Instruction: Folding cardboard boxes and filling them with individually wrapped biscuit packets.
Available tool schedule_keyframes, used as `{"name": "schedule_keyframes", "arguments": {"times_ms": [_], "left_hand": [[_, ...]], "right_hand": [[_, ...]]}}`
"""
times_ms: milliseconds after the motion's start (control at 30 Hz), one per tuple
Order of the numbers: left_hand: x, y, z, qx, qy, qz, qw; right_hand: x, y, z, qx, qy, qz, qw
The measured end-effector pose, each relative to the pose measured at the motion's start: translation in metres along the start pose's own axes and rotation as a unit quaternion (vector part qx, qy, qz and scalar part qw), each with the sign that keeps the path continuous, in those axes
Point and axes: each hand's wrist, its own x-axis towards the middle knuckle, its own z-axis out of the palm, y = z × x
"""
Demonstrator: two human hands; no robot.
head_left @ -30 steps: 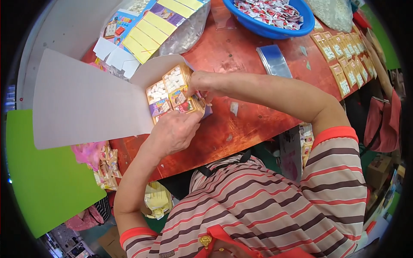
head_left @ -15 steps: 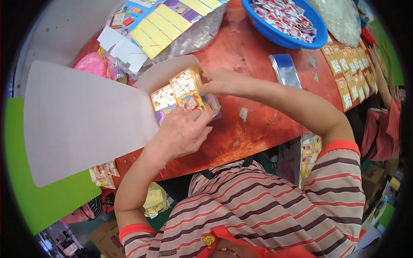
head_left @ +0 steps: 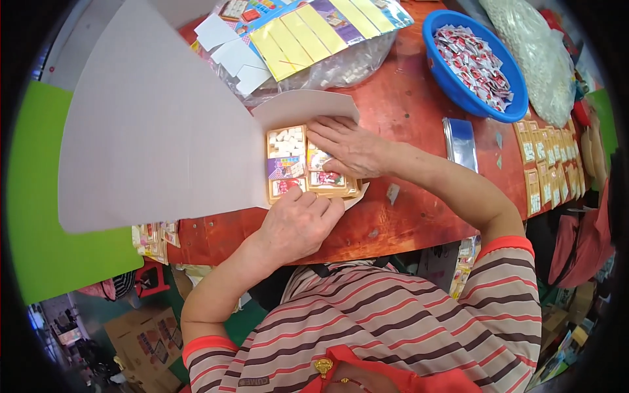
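The tan packet tray [head_left: 295, 164] lies flat on the red tabletop [head_left: 419, 209], beside the big white card sheet [head_left: 157, 137]; the right hand [head_left: 350, 147] presses it, fingers flat, grip holding nothing; the left hand [head_left: 298, 223] pinches its near edge. Uneven pressure could tip packets out.

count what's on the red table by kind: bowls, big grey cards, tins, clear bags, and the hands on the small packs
Blue bowl of red and white sachets: 1
Large grey card sheet: 1
Shiny metal tin: 1
Clear plastic bags: 2, one under the yellow sheets, one beside the bowl
Hands on the small packs: 2, left hand and right hand
Total: 7
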Motion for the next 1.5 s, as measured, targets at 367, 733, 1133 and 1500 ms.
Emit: {"name": "schedule_keyframes", "arguments": {"times_ms": [367, 733, 1133, 1500], "left_hand": [[-0.082, 0.018, 0.019, -0.027, 0.376, -0.103, 0.921], [-0.045, -0.022, 0.11, -0.659, 0.474, -0.274, 0.517], [-0.088, -0.059, 0.074, -0.337, 0.503, -0.356, 0.712], [-0.32, -0.102, 0.071, 0.003, 0.51, -0.595, 0.621]], "right_hand": [[0.03, -0.023, -0.032, 0.002, 0.063, -0.16, 0.985], [0.048, -0.043, -0.012, -0.069, -0.05, -0.157, 0.984], [0.065, -0.014, -0.029, 0.305, 0.03, 0.02, 0.952], [0.078, -0.192, -0.062, 0.44, -0.085, -0.016, 0.894]]}}
